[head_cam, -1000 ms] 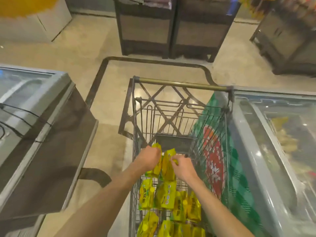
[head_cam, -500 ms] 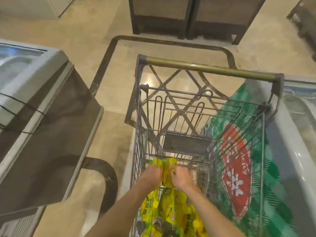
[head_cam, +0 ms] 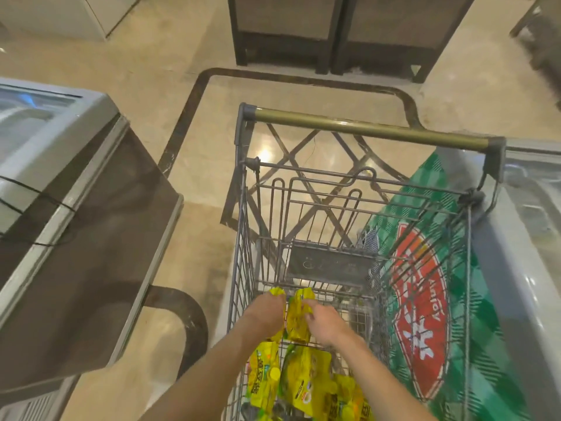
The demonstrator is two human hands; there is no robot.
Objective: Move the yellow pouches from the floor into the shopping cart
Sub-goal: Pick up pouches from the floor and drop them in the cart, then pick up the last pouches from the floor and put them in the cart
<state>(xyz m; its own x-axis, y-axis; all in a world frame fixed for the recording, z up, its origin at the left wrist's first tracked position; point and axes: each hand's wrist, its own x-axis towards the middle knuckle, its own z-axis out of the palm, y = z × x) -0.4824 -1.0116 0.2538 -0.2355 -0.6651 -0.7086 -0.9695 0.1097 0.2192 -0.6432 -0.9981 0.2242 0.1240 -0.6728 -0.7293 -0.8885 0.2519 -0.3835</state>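
heap: yellow printed plastic pouches (head_cam: 303,381) lie overlapping on the wire bottom of the cart at 6 o'clock, nearest the camera; one shows a round yellow cap.
left hand: the left hand (head_cam: 264,311) reaches into the basket above the heap, back up and fingers curled down. its grip is closed round a first crumpled yellow pouch (head_cam: 278,292), whose top pokes out past the fingertips.
right hand: the right hand (head_cam: 326,322) is just beside it, toward 5 o'clock. its grip is a pinch on the upper edge of a second crumpled yellow pouch (head_cam: 299,317).
held pouches: both hang upright between the two hands, side by side, inside the basket and above the heap.
cart: the grey wire shopping cart (head_cam: 243,268) runs from 6 o'clock toward 12 o'clock. a dark grey plate (head_cam: 331,265) sits on the folded wire flap just beyond the hands. a brass-coloured handle bar (head_cam: 370,132) crosses the far end.
panel: a green checked panel with a red emblem (head_cam: 425,314) shows through the cart's right wire wall at 4 o'clock.
freezers: a grey chest freezer with a dark side (head_cam: 76,208) stands at 9 o'clock. a second pale chest freezer (head_cam: 531,268) stands at 3 o'clock, close against the cart.
floor: the beige polished floor (head_cam: 182,41) carries a dark inlaid strip (head_cam: 303,80) curving past the handle.
far end: two dark display stands (head_cam: 334,31) stand at 12 o'clock.
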